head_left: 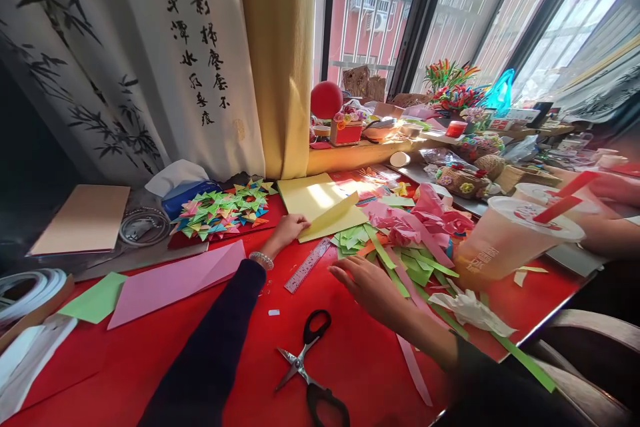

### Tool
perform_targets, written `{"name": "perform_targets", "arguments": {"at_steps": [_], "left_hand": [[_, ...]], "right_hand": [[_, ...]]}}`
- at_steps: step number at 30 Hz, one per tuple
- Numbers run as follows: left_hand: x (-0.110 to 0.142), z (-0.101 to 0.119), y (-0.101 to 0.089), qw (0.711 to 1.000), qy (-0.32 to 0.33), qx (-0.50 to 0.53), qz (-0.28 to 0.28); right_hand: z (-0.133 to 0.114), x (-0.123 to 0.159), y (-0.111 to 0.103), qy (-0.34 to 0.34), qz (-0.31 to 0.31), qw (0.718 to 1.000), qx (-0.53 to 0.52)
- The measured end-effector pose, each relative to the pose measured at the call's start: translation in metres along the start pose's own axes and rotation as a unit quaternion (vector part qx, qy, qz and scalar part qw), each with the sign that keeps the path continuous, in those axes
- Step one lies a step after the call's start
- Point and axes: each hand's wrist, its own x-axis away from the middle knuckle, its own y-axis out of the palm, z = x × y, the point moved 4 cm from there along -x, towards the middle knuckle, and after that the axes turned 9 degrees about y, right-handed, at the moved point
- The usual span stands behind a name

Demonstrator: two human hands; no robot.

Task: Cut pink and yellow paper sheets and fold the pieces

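My left hand (291, 229), with a beaded bracelet on its wrist, pinches the near left edge of a yellow paper sheet (340, 219). The sheet's near side is lifted and curled, on top of more yellow paper. My right hand (370, 283) is open, fingers stretched out together and low over the red table, with nothing seen in it. Beside its fingers lie light green paper pieces (353, 240) and green strips (417, 265). Between my hands rests a clear ruler (307, 265). Nearer to me are black-handled scissors (299, 363), blades apart.
Folded colourful paper stars (225, 209) are piled at the left back. Pink paper (175, 287) and a green sheet (97, 298) lie at left. A large plastic drink cup (500, 240) stands at right, near crumpled pink paper (400, 221). Another person's arm (610, 233) reaches in at right.
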Motion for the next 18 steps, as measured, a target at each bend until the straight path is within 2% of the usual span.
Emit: {"name": "perform_targets", "arguments": {"at_steps": [4,8,13,16,18], "left_hand": [[0.003,0.004,-0.003,0.999,0.011,-0.035,0.014],[0.006,0.010,-0.001,0.997,0.042,-0.067,0.013],[0.011,0.019,-0.006,0.990,0.084,-0.098,0.055],[0.016,0.030,-0.022,0.980,0.113,-0.123,0.110],[0.021,0.041,-0.039,0.969,0.138,-0.144,0.144]], "right_hand": [[-0.020,-0.038,0.025,0.029,0.000,0.999,-0.026],[-0.012,-0.050,0.039,0.016,0.006,0.998,-0.057],[0.018,-0.054,0.020,0.047,0.043,0.993,-0.102],[0.029,-0.057,0.007,0.072,0.059,0.986,-0.136],[0.030,-0.058,0.002,0.073,0.047,0.983,-0.164]]}}
